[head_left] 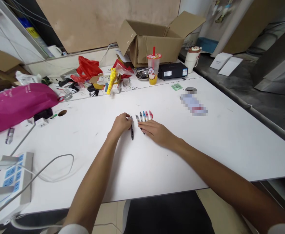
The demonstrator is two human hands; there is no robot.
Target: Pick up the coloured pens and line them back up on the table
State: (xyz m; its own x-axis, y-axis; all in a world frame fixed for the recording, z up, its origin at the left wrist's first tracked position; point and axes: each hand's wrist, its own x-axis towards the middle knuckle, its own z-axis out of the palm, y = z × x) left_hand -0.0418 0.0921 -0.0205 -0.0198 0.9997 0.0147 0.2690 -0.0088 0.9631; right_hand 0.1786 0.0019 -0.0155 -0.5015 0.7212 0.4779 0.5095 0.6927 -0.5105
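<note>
My left hand (121,124) is closed, its fingers curled at the upper part of a black pen (132,132) that points toward me on the white table. Just right of it, several pens lie side by side: dark ones, a blue pen (144,116) and red or pink ones, including the red pen (151,115) at the right end. Across their lower parts lies my right hand (158,132), fingers stretched out and flat, hiding most of the barrels. A small gap separates the black pen from this row.
Behind stand a drink cup (153,73), a black box (173,70) and an open cardboard box (157,45). Right lie a tape roll (190,89) and a blurred-out item (193,104). Left are a magenta bag (22,104), a power strip (26,182) with cables, and a table hole (62,113).
</note>
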